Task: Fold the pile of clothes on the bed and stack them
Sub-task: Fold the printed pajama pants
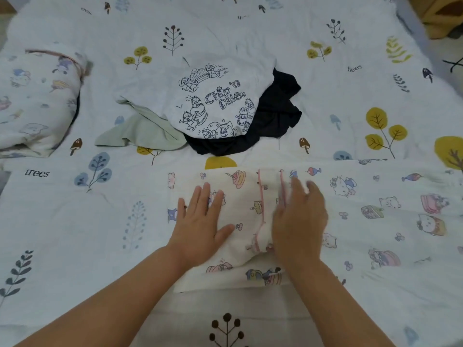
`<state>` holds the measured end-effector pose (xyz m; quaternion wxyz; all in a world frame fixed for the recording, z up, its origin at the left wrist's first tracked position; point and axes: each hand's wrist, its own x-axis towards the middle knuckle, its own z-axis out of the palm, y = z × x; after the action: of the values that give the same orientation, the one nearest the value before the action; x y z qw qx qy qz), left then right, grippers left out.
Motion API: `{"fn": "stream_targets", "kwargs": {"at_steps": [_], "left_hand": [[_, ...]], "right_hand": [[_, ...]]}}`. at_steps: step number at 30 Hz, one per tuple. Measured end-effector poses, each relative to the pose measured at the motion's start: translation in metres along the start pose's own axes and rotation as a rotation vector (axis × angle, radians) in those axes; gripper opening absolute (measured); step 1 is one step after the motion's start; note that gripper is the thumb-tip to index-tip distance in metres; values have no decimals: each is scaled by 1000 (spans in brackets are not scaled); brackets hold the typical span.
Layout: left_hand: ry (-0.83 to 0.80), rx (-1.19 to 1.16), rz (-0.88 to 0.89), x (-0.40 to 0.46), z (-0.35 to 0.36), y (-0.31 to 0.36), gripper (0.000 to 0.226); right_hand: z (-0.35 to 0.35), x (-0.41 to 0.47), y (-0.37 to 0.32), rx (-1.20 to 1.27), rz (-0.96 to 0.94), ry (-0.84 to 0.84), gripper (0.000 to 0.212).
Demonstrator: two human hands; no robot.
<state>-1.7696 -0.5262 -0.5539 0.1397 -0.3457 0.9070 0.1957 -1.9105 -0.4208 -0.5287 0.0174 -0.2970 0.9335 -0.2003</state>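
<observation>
A white cartoon-print garment with pink trim [375, 216] lies spread across the near part of the bed, its left end folded over. My left hand [200, 221] presses flat on that folded part with straight fingers. My right hand [299, 216], blurred, lies flat on the pink-trimmed edge beside it. Farther back sits the pile: a white "Chip 'n Dale" shirt [213, 96] on top of a dark navy garment [273, 118] and a pale green garment [140, 131].
A folded cartoon-print garment [37, 101] lies at the left edge of the bed. The bed sheet [100, 221] is white with tree and leaf prints. A brown object [441, 13] stands off the bed at the top right.
</observation>
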Motion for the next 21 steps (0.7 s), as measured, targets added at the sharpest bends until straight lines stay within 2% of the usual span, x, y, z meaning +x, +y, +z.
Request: {"fn": "stream_targets", "kwargs": {"at_steps": [2, 3, 6, 8, 12, 21], "left_hand": [[162, -60, 9, 7, -10, 3, 89], [218, -66, -10, 13, -13, 4, 79], [274, 13, -44, 31, -10, 2, 73], [256, 66, -32, 39, 1, 1, 72], [239, 96, -1, 46, 21, 13, 69], [67, 191, -78, 58, 24, 19, 71]], "right_hand": [[4, -5, -20, 22, -200, 34, 46], [6, -7, -28, 12, -265, -18, 49], [10, -3, -39, -131, -311, -354, 72], [28, 0, -10, -289, -310, -456, 71], [48, -1, 42, -330, -264, -368, 71], [52, 2, 49, -270, -240, -434, 70]]}}
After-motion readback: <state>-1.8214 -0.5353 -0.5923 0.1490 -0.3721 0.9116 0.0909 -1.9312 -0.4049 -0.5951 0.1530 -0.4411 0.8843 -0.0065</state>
